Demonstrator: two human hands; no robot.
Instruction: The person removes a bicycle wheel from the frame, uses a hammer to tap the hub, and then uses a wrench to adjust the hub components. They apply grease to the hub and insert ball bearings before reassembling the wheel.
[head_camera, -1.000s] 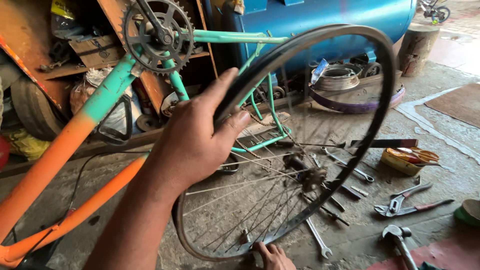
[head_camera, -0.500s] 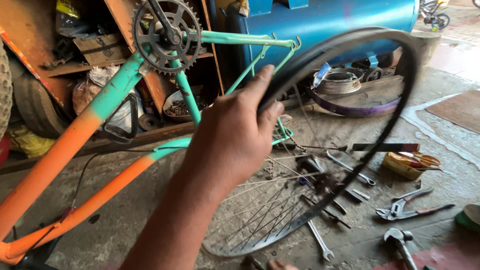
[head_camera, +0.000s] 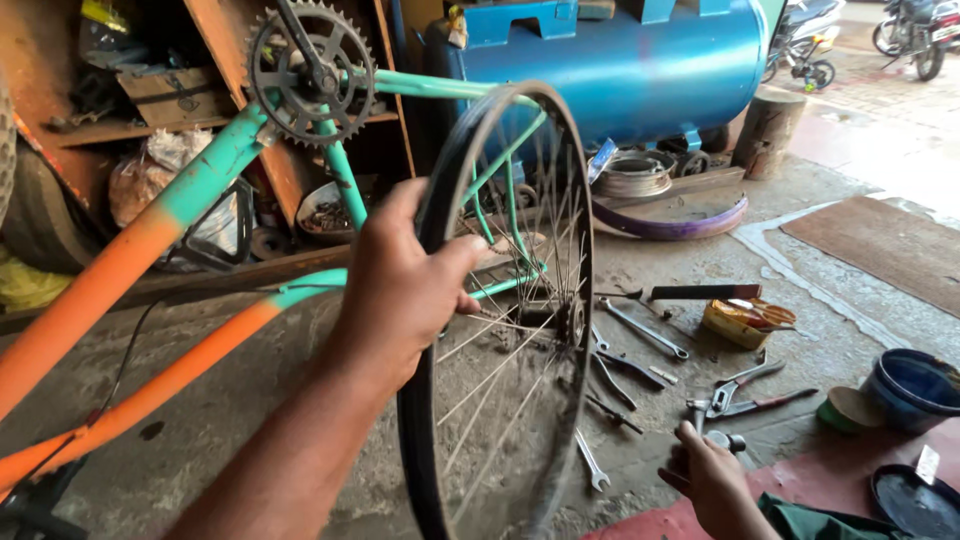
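head view: the left hand (head_camera: 400, 290) was clamped around the rim of the bike wheel (head_camera: 505, 320), holding it upright on the floor in front of the upturned orange and teal frame (head_camera: 190, 200). looked like the inspect-and-turn stage; the next move probably called for a steady grip while the wheel rotated. the right hand (head_camera: 712, 478) sat low by the pliers (head_camera: 745, 392), seemingly closed on something small, hard to tell. packaging-wise: a flat yellow packet (head_camera: 745, 322) beside the spanners (head_camera: 640, 330), and a blue tub (head_camera: 915, 385) at right.
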